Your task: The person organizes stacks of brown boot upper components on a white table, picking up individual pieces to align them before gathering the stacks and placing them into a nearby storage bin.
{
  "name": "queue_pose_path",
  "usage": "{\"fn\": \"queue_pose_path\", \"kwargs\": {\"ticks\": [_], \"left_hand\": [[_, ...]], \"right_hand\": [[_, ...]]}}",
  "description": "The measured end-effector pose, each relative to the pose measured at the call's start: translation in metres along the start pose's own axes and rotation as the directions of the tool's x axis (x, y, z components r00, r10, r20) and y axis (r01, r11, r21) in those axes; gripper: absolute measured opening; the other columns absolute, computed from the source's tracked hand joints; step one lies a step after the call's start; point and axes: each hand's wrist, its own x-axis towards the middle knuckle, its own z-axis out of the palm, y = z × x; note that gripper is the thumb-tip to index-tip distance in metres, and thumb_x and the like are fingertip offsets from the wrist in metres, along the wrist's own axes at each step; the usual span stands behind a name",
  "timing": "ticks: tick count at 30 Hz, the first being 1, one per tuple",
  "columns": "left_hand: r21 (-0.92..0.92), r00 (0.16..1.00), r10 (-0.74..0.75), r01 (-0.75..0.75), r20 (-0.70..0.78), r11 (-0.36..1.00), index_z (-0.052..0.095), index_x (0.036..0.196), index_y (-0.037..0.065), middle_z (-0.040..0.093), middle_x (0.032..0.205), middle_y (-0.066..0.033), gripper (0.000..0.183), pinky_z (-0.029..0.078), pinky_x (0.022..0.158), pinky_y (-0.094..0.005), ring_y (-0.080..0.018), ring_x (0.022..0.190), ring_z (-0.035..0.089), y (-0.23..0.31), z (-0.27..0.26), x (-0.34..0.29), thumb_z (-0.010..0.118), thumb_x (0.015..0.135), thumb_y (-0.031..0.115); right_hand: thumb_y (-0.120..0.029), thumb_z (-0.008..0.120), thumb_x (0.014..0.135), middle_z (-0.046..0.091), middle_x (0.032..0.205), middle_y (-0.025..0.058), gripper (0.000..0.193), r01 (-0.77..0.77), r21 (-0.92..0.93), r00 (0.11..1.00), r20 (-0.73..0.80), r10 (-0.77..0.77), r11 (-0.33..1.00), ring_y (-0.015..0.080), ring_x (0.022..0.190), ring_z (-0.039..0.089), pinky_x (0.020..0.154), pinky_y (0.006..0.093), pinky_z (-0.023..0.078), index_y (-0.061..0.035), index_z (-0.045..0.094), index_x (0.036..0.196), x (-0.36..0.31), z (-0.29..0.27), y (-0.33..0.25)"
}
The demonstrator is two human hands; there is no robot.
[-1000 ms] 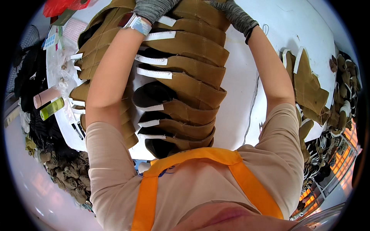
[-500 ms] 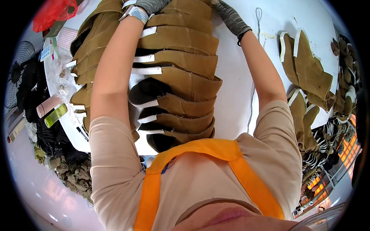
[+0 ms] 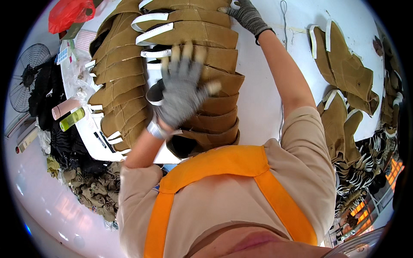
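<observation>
My left hand [image 3: 183, 88], in a grey glove with tan fingertips, is spread over the middle of a long overlapping row of brown boot uppers [image 3: 219, 79]. It is smeared by motion, and I cannot tell whether it touches them. The uppers have white strips along their left ends and dark linings. At the far end of the row, my right hand [image 3: 246, 17], gloved alike, reaches to the right edge of an upper. Its thumb lies against that edge, apart from the other fingers, which run partly out of the top of the view.
A second row of brown uppers [image 3: 118, 81] lies to the left. More uppers [image 3: 344, 64] rest at the table's right side. A pink bottle [image 3: 64, 108], a green bottle [image 3: 72, 119], a red plastic bag [image 3: 71, 15] and a fan [image 3: 29, 77] are at the left.
My left hand has come back toward me from the far end to the row's middle. My right hand has shifted slightly left at the far end. Several far uppers sit differently, with longer white strips showing.
</observation>
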Motion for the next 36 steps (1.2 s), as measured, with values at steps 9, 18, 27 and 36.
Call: {"fn": "queue_pose_path", "kwargs": {"ticks": [9, 18, 27, 36], "left_hand": [[-0.042, 0.930, -0.344, 0.352, 0.132, 0.935, 0.042, 0.144, 0.009, 0.036, 0.150, -0.0150, 0.078, 0.014, 0.114, -0.0547, -0.0377, 0.140, 0.027, 0.055, -0.001, -0.144, 0.068, 0.082, 0.048], [-0.100, 0.962, -0.273, 0.271, -0.008, 0.957, 0.040, 0.145, 0.010, 0.040, 0.144, -0.0130, 0.078, 0.012, 0.115, -0.0529, -0.0313, 0.139, 0.030, 0.051, 0.052, -0.175, 0.063, 0.083, 0.052], [-0.052, 0.954, -0.247, 0.242, -0.171, 0.969, 0.041, 0.146, 0.015, 0.044, 0.142, -0.0137, 0.075, 0.015, 0.114, -0.0513, -0.0317, 0.136, 0.035, 0.039, 0.092, -0.189, 0.051, 0.088, 0.061], [0.104, 0.946, -0.297, 0.311, -0.131, 0.945, 0.044, 0.144, 0.015, 0.048, 0.141, -0.0159, 0.070, 0.016, 0.115, -0.0487, -0.0312, 0.137, 0.038, 0.054, 0.060, -0.193, 0.052, 0.090, 0.059]], "right_hand": [[-0.049, 0.086, 0.067, 0.036, 0.148, 0.0202, 0.112, -0.039, 0.103, 0.979, 0.201, 0.018, 0.994, 0.0360, 0.136, 0.038, 0.107, 0.0455, 0.040, -0.0119, 0.025, 0.153, -0.068, -0.004, 0.004], [-0.042, 0.084, 0.073, 0.046, 0.139, 0.0228, 0.098, -0.104, -0.113, 0.983, -0.164, 0.085, 0.988, 0.0322, 0.125, 0.049, 0.102, 0.0423, 0.045, -0.0038, 0.033, 0.147, -0.122, 0.021, -0.035], [-0.059, 0.079, 0.070, 0.045, 0.142, 0.0172, 0.101, -0.111, -0.634, 0.976, 0.075, 0.204, 0.765, 0.0320, 0.130, 0.047, 0.108, 0.0458, 0.039, -0.0104, 0.036, 0.147, -0.200, 0.016, -0.090], [-0.062, 0.082, 0.062, 0.042, 0.144, 0.0196, 0.112, -0.251, -0.405, 0.967, -0.156, 0.204, 0.879, 0.0332, 0.134, 0.042, 0.111, 0.0469, 0.035, -0.0118, 0.033, 0.149, -0.226, 0.041, -0.054]]}}
